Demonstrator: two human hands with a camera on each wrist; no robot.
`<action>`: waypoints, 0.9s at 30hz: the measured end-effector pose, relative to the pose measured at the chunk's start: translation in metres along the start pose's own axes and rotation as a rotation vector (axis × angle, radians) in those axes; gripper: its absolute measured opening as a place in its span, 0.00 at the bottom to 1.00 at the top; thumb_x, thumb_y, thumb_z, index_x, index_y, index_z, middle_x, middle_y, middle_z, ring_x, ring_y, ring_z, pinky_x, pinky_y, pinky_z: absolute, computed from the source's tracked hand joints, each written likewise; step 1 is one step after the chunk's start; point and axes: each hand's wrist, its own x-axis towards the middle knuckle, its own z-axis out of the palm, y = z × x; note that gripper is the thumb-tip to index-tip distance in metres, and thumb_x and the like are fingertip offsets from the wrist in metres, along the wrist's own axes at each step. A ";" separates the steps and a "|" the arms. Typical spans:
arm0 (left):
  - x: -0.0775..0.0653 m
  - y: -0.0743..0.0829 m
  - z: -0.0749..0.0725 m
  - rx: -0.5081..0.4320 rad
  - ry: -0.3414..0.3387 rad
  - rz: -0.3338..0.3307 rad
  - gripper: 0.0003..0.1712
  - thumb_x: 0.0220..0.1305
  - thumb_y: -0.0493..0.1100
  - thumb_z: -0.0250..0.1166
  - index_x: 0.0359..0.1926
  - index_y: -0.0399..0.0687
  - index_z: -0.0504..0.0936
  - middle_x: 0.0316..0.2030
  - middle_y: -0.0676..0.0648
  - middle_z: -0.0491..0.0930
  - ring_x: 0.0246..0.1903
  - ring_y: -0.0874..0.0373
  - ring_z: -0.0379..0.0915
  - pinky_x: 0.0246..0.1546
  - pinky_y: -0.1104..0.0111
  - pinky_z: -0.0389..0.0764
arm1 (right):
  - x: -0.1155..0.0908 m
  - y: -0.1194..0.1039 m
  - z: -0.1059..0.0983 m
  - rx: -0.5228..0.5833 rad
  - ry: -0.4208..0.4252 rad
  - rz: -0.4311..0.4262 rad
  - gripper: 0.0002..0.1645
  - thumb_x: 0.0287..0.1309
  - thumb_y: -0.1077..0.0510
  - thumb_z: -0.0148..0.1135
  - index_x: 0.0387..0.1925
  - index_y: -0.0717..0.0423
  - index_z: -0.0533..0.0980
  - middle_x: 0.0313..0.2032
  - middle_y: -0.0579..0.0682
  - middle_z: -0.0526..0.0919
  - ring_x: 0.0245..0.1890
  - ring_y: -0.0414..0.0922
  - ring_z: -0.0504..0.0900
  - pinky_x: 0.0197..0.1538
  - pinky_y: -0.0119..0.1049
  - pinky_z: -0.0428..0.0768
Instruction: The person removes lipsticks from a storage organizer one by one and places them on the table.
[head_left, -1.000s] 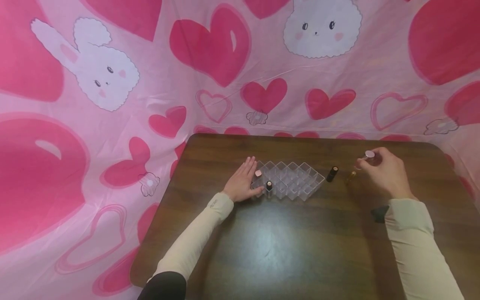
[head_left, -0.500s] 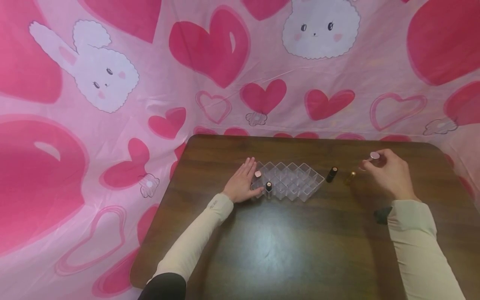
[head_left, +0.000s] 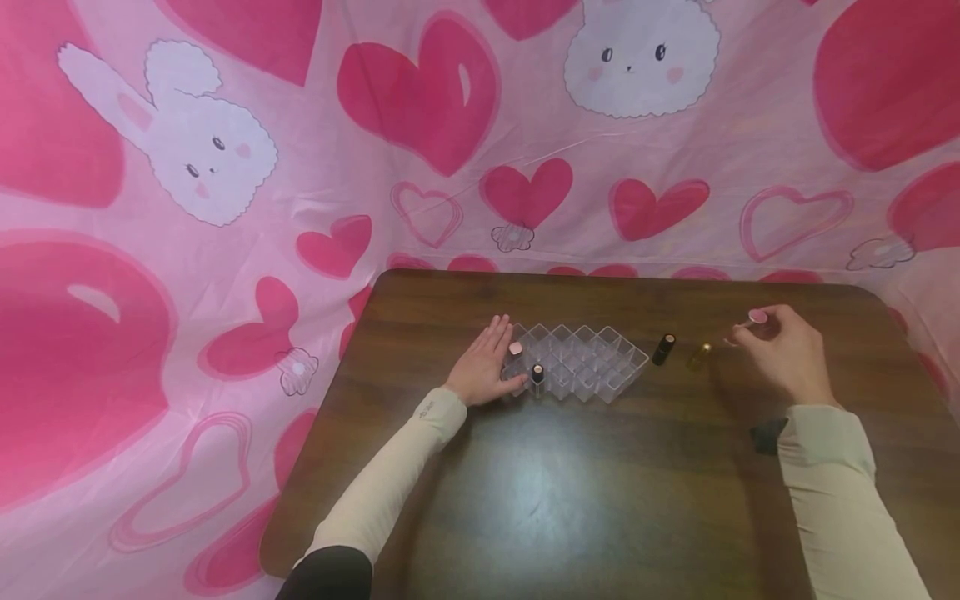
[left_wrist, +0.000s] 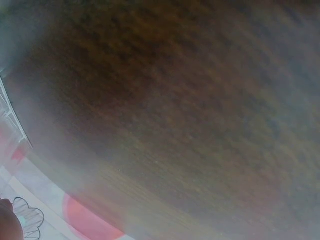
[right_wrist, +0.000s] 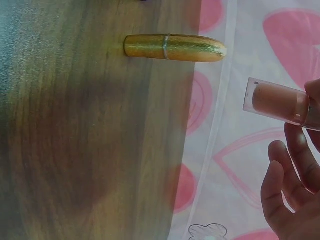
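Observation:
My right hand (head_left: 787, 350) pinches a lip gloss tube (right_wrist: 277, 102), clear with peach-pink inside, above the table's right part. In the right wrist view its other fingers curve loosely below the tube. Just left of that hand, a gold lipstick (head_left: 701, 357) stands upright, and a black lipstick (head_left: 663, 349) stands farther left. A clear organizer (head_left: 600, 362) with diamond-shaped compartments sits mid-table. My left hand (head_left: 483, 367) lies against its left end, fingers straight and thumb along the front. Beside that hand, a pink-capped tube (head_left: 515, 348) and a black-topped lipstick (head_left: 537, 374) stand in compartments.
The brown wooden table (head_left: 525, 492) has rounded corners. A pink heart-and-bunny cloth (head_left: 435, 92) hangs behind it and along its left side. A dark strap (head_left: 767, 436) shows under the right wrist.
My right hand has shifted right, away from the gold lipstick, carrying the lip gloss tube, which has tilted slightly. The left hand and the organizer stay where they were.

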 end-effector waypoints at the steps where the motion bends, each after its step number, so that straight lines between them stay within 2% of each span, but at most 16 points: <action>1: 0.000 0.000 0.000 -0.002 0.001 0.001 0.56 0.60 0.74 0.47 0.75 0.39 0.47 0.77 0.44 0.39 0.77 0.52 0.32 0.76 0.64 0.44 | 0.000 0.000 0.000 0.002 0.000 0.003 0.29 0.62 0.42 0.57 0.50 0.63 0.71 0.45 0.68 0.82 0.37 0.34 0.74 0.40 0.32 0.67; 4: -0.001 -0.001 0.001 -0.010 0.002 0.001 0.56 0.60 0.74 0.47 0.75 0.39 0.47 0.77 0.44 0.39 0.77 0.52 0.32 0.76 0.64 0.45 | -0.001 0.001 0.003 0.005 -0.001 0.012 0.29 0.63 0.42 0.56 0.51 0.64 0.71 0.45 0.70 0.82 0.44 0.53 0.78 0.43 0.41 0.70; 6: 0.000 -0.001 0.001 -0.010 0.003 0.006 0.56 0.60 0.74 0.46 0.75 0.39 0.47 0.77 0.43 0.40 0.77 0.52 0.32 0.76 0.63 0.45 | -0.001 0.002 0.004 0.011 -0.005 0.017 0.30 0.63 0.43 0.56 0.51 0.65 0.71 0.45 0.70 0.81 0.47 0.61 0.77 0.43 0.43 0.69; 12: 0.000 -0.001 0.000 -0.014 0.007 0.011 0.56 0.61 0.74 0.46 0.75 0.39 0.47 0.77 0.42 0.41 0.77 0.51 0.32 0.76 0.63 0.45 | 0.000 0.006 0.008 0.002 0.005 0.022 0.29 0.63 0.44 0.56 0.51 0.65 0.71 0.44 0.70 0.82 0.45 0.58 0.77 0.38 0.33 0.65; 16: -0.001 -0.001 0.001 -0.016 0.013 0.011 0.56 0.60 0.74 0.46 0.75 0.39 0.47 0.77 0.42 0.43 0.77 0.52 0.33 0.76 0.63 0.45 | 0.000 0.010 0.010 -0.004 0.008 0.033 0.28 0.63 0.44 0.56 0.50 0.65 0.71 0.44 0.69 0.83 0.41 0.51 0.76 0.38 0.31 0.65; 18: -0.001 -0.001 0.001 -0.016 0.017 0.013 0.56 0.60 0.74 0.47 0.75 0.39 0.47 0.76 0.41 0.44 0.77 0.51 0.34 0.76 0.63 0.46 | 0.000 0.012 0.011 -0.005 0.005 0.039 0.27 0.63 0.44 0.56 0.49 0.65 0.71 0.44 0.69 0.83 0.41 0.50 0.76 0.38 0.31 0.64; 24: -0.001 -0.001 0.001 -0.018 0.018 0.012 0.56 0.60 0.73 0.47 0.75 0.39 0.48 0.76 0.40 0.46 0.77 0.52 0.34 0.76 0.63 0.46 | 0.001 0.020 0.015 -0.002 -0.001 0.046 0.27 0.63 0.46 0.55 0.49 0.66 0.70 0.45 0.71 0.82 0.45 0.59 0.77 0.37 0.32 0.65; 27: -0.001 -0.001 0.001 -0.017 0.017 0.010 0.56 0.60 0.73 0.47 0.75 0.39 0.47 0.76 0.41 0.45 0.77 0.52 0.33 0.76 0.63 0.46 | 0.001 0.024 0.016 0.006 -0.006 0.047 0.27 0.64 0.46 0.55 0.50 0.67 0.70 0.46 0.72 0.81 0.48 0.63 0.77 0.39 0.36 0.67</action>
